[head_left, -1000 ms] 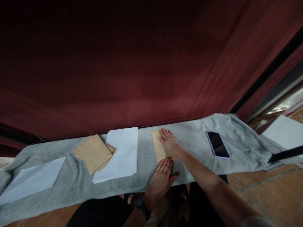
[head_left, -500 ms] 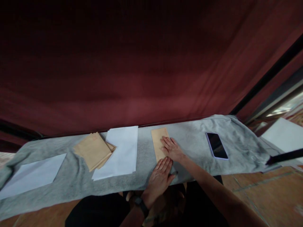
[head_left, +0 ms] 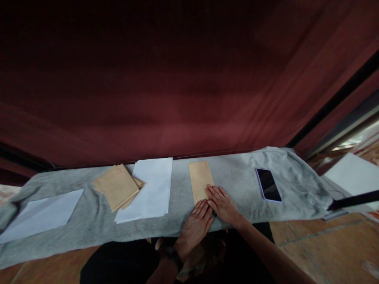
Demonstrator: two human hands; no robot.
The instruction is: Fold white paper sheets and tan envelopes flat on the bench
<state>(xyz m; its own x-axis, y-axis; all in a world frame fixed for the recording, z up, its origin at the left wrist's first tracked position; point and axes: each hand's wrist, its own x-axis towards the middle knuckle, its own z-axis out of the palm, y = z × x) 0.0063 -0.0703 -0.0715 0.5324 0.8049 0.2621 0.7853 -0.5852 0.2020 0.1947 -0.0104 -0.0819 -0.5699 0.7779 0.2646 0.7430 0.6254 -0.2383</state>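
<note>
A single brown envelope [head_left: 199,179] lies lengthwise on the grey cloth [head_left: 237,177] in front of me. My right hand [head_left: 222,204] lies flat, fingers stretched out, on the envelope's near right corner. My left hand [head_left: 196,225] rests flat beside it at the envelope's near end, fingertips touching the edge; a dark watch is on that wrist. Neither hand grips anything.
A stack of brown envelopes [head_left: 117,189] and a stack of white sheets [head_left: 152,185] lie to the left, another white sheet [head_left: 41,215] farther left. A dark phone [head_left: 268,190] lies to the right. A dark red curtain [head_left: 166,86] hangs behind. White paper [head_left: 352,175] sits at the far right.
My right hand has slid down the envelope toward me, from its far end to its near corner, uncovering most of it. The left hand stayed at the near end.
</note>
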